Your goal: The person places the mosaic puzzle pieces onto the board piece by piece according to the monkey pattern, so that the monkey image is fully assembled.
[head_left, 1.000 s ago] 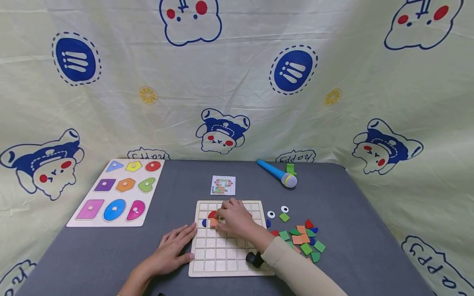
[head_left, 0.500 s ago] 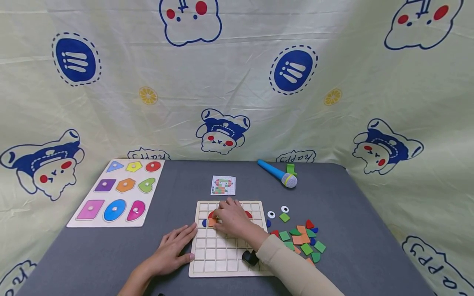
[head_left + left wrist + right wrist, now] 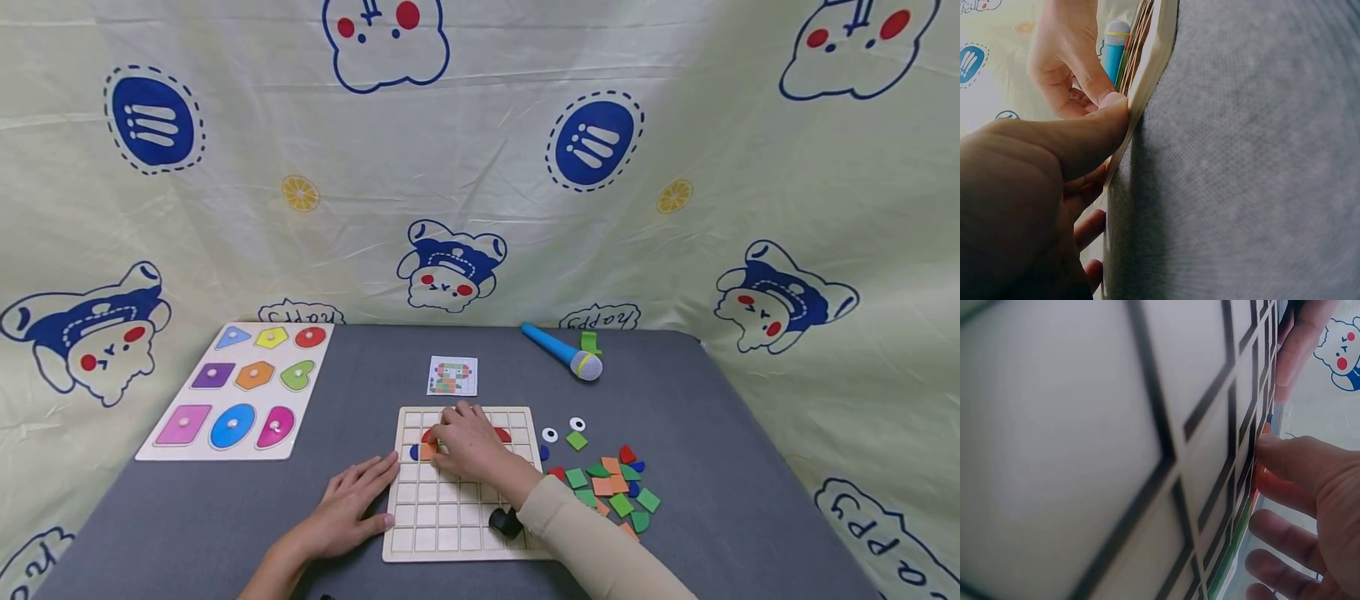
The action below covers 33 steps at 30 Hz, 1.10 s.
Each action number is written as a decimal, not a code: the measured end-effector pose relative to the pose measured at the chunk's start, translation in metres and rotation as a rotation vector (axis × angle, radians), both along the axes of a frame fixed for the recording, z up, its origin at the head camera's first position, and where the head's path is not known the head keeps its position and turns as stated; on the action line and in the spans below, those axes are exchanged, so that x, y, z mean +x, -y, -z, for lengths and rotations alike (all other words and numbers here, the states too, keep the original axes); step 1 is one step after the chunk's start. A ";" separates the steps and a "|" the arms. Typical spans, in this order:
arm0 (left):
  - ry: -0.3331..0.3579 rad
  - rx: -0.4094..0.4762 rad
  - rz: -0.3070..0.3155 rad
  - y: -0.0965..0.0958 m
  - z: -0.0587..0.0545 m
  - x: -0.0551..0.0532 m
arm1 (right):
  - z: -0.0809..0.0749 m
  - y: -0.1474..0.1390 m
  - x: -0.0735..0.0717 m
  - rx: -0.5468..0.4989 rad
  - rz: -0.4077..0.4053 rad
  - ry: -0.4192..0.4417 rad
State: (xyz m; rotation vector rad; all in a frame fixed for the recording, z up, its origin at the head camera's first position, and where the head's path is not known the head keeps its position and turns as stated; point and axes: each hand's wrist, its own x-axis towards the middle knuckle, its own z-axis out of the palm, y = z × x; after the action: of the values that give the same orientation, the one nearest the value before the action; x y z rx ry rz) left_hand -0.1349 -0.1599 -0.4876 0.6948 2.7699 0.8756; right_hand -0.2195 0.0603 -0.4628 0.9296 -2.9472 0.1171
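While I followed the remote feed, the grey table (image 3: 367, 375) carried a white shape board (image 3: 258, 397) at far left, parked there, I judged, to leave the middle for work. At near middle lay the pale grid board (image 3: 427, 514), within reach of both arms. The person's left hand (image 3: 352, 504) had its fingers extended and gripped nothing, thumb and fingertips against the board's left edge, probably to stop it sliding. The right hand (image 3: 474, 444) arched over the far rows, thumb and fingers bent down to pieces there; its own back hid the contact, so I could not tell whether it pinched a piece or only pressed one. A blue microphone (image 3: 558, 348) rested at far right, well apart from the work. Just beyond the grid board sat a small printed card (image 3: 452, 377), placed, I supposed, for reading at a glance. Loose coloured pieces (image 3: 611, 485) lay scattered to the right, handy for the right hand. On the board I made out red pieces (image 3: 503, 435) either side of that hand, an orange piece (image 3: 428, 452) at its thumb, and a blue piece (image 3: 414, 452) just left.
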 end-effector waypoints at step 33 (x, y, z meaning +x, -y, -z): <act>-0.030 -0.004 0.006 -0.001 0.000 0.002 | -0.001 -0.143 0.000 -0.158 0.155 -0.061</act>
State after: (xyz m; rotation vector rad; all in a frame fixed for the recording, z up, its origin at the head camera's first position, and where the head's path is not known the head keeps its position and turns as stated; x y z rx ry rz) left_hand -0.1332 -0.1587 -0.4871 0.7218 2.7935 0.8645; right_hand -0.2194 0.2036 -0.4623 0.6703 -2.8889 0.3040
